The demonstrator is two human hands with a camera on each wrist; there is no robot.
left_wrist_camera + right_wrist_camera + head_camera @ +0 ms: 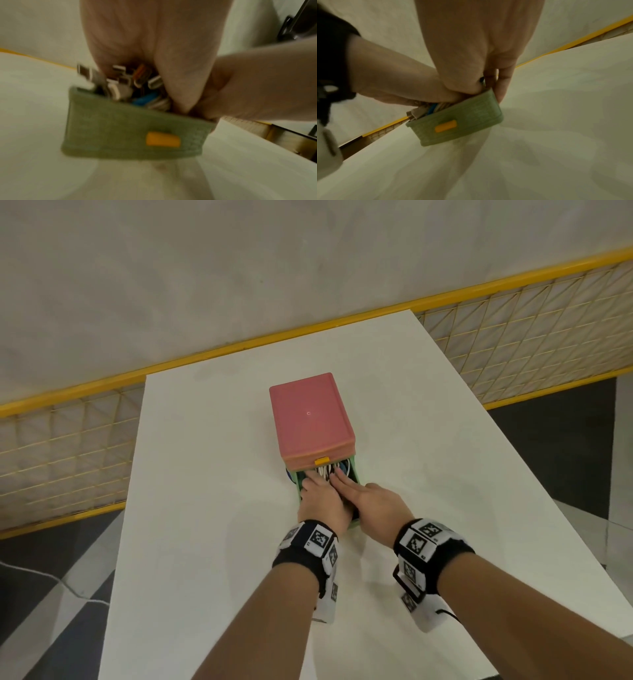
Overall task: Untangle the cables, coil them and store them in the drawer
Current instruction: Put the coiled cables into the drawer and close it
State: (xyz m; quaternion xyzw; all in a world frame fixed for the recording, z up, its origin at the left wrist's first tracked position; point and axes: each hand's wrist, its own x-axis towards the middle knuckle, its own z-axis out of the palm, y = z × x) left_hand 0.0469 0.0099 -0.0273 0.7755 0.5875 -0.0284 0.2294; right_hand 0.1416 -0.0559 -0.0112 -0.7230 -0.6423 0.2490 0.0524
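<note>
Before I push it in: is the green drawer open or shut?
Open. The green drawer sticks out from under the pink box, with cables showing inside.

The drawer (pixel 130 129) under my hands looks like matt green plastic with a fine ribbed grain, its tab (pixel 162 139) smooth orange plastic. The plugs (pixel 154 82) inside shine like metal. The box (pixel 310 419) is matt pink plastic; the table (pixel 205 525) is smooth, matt white.

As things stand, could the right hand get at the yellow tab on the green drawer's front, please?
Probably yes: the right hand lies over the open green drawer, and its yellow tab faces bare table, with nothing in front.
</note>
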